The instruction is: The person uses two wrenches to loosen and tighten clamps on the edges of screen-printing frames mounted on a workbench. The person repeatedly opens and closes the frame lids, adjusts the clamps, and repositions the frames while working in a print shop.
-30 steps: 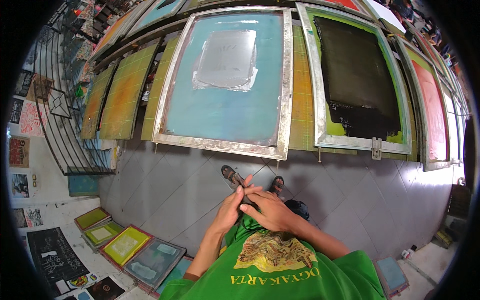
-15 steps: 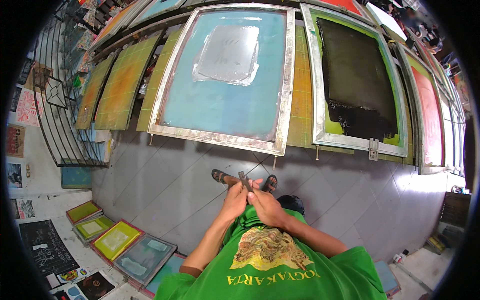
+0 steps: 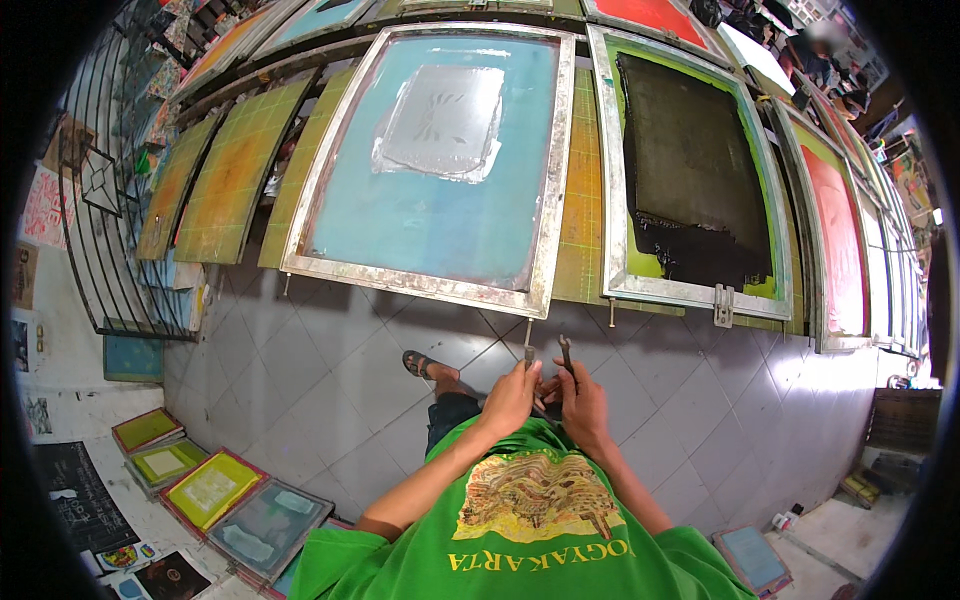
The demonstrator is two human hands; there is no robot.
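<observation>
Below the near edge of a large blue printing screen (image 3: 430,235), my left hand (image 3: 510,402) is closed round a small grey metal piece (image 3: 529,355) whose end sticks up past the fingers. That end lines up with a thin bolt (image 3: 529,331) under the screen frame's corner; I cannot tell whether they touch. A little to the right, my right hand (image 3: 584,402) grips a dark open-ended wrench (image 3: 566,352), its jaw pointing up. Some of the fingers are hidden between the two hands.
A screen with black ink (image 3: 705,170) lies right of the blue one, with a metal clamp (image 3: 723,305) at its near edge. A red screen (image 3: 835,230) stands beyond. Yellowish boards (image 3: 235,170) and a black metal rack (image 3: 95,230) are left. Smaller screens (image 3: 210,488) lie lower left.
My hands were together round a dark tool; now they are apart, each with its own piece. Both have moved right relative to the table, toward the blue screen's near right corner.
</observation>
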